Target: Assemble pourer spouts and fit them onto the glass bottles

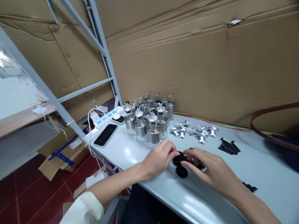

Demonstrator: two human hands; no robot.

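My left hand (159, 157) and my right hand (212, 170) meet over a small pile of round black caps (181, 171) on the white table (264, 172). The left fingers pinch one black cap (178, 157) at its edge. The right fingers curl over the caps next to it and touch them; what they grip is hidden. Just behind the left hand stands a cluster of small glass and silver bottles (150, 120), several with white pump tops.
Loose silver pump parts (193, 131) lie behind my hands, with black clips (229, 146) to their right and another black piece (250, 187). A phone (105, 134) and a power strip (108, 116) lie at the table's left end. A cardboard wall stands behind. A red hose (278, 111) curves at right.
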